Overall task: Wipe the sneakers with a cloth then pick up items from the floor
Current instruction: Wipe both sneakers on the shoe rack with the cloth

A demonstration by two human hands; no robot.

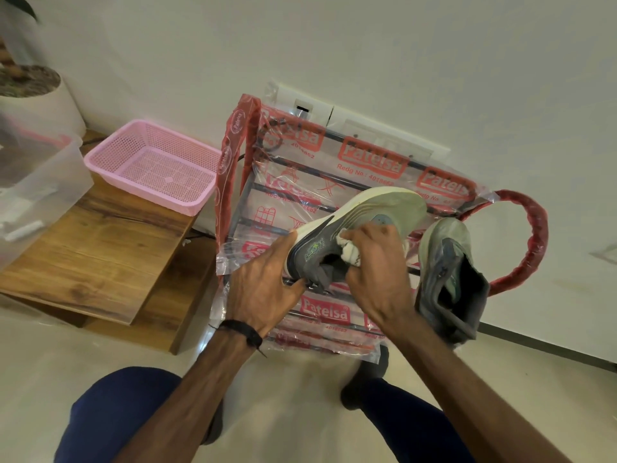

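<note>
Sneaker point(354, 225) held on its side above a plastic-wrapped metal rack point(337, 182), pale sole turned toward the wall, grey heel collar toward the person. The left hand point(263, 292) steadies it at the heel end, fingers spread along the edge of the sole and thumb lying under the collar; the hold looks like an open cradle more than a closed grip. The right hand point(374, 265) has its fingers curled round a bunched white cloth point(349, 250) and presses it against the upper, near the shoe's opening. A second sneaker point(447, 279) stands on the right part of the rack, toe up and opening toward the person, just beside the right wrist but apart from it.

Handling, as judged from this view: the shoe should be light, with a thick foam sole that gives a firm, non-slip purchase, while the knit collar is soft and folds under pressure (a poor place to brace against a wiping stroke). The sole edge or the heel is therefore the better hold. The cloth is limp and needs to stay balled to transmit pressure. The rack's loose wrapping is probably slippery, so a shoe set down on it may slide.

A pink basket point(150, 165) rests on a wooden bench point(100, 255) to the left.
</note>
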